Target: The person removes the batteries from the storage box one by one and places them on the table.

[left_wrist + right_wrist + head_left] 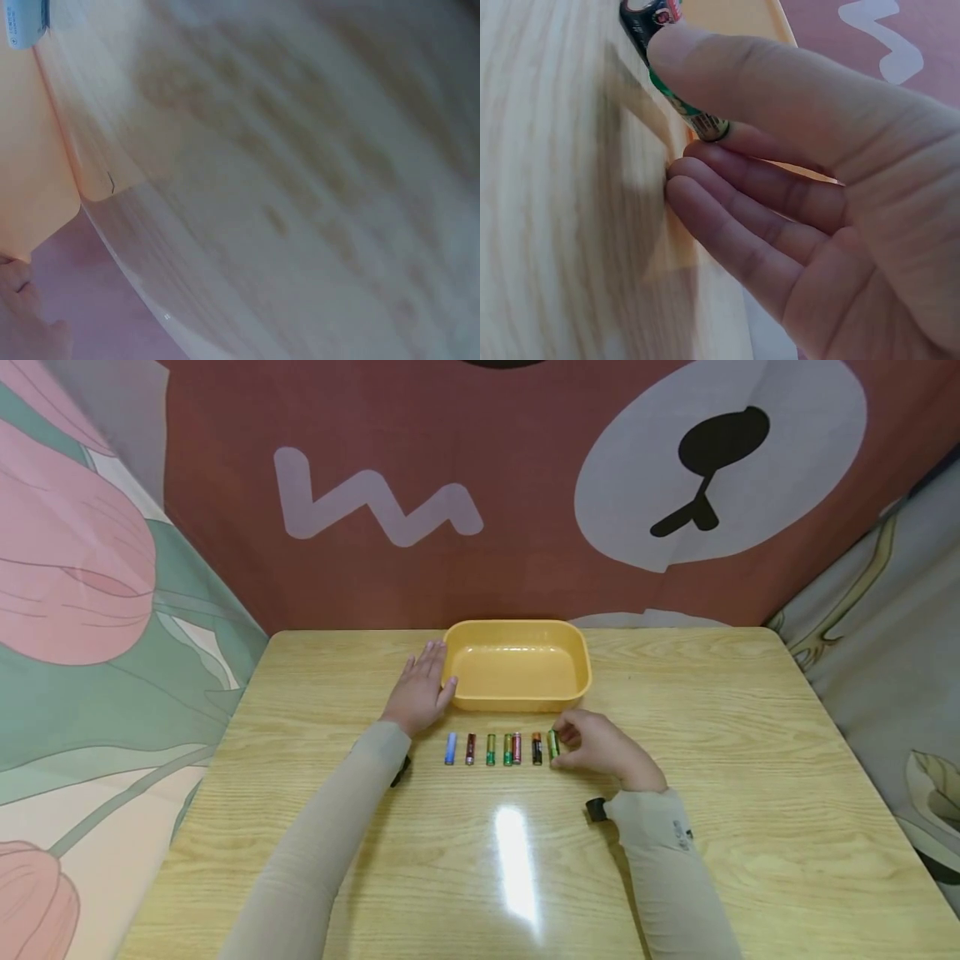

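Note:
A yellow plastic tray (pixel 523 704) stands at the back of the table. My left hand (pixel 420 696) lies against its left side with straight fingers, the thumb at the front left corner of the rim. In front of the tray several small batteries form a row: a blue battery (pixel 450 749) at the left end, then dark red, green and pink ones, and a black-and-orange battery (pixel 536 749). At the right end, my right hand (pixel 603 747) pinches a green battery (pixel 697 118) between thumb and fingers; its lower end shows in the right wrist view.
The light wood table (pixel 420 877) has a bright reflection in front of the row. Behind it hangs a brown cloth (pixel 525 568) with a printed bear face; patterned curtains (pixel 97 693) flank both sides. A black wrist camera (pixel 596 810) sits below the right hand.

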### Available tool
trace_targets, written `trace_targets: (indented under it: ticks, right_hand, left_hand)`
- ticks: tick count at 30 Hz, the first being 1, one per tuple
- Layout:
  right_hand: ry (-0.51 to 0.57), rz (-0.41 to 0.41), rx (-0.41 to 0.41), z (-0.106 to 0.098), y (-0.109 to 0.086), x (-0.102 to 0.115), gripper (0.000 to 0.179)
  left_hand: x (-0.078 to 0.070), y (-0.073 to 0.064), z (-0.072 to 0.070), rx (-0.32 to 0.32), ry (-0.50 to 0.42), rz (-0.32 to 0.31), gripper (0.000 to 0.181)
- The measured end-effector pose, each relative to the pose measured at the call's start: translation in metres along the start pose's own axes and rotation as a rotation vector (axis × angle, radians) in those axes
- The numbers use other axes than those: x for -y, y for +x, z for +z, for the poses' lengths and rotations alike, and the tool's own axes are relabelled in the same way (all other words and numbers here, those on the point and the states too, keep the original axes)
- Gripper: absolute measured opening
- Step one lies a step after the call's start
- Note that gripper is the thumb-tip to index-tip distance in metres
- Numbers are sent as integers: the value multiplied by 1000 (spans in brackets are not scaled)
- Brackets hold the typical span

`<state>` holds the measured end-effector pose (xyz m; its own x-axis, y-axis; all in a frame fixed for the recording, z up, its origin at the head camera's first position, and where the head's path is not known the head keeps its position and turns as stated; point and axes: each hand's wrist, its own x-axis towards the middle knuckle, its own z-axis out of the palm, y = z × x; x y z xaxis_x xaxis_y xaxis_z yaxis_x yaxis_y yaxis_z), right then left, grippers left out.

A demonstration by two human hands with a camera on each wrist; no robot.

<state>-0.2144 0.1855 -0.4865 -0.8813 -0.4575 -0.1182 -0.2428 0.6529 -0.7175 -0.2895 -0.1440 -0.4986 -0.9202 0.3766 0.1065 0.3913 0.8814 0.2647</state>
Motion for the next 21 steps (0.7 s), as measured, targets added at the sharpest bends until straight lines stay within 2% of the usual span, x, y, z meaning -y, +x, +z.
trace_targets:
  ticks: [10, 21]
  right_hand:
    - [16, 30, -9, 5, 3, -1, 43]
    - [8, 3, -20, 7, 4, -3, 43]
  left_hand:
    - [0, -1, -1, -2, -11, 3, 71]
    - [1, -1, -1, 1, -7, 5, 72]
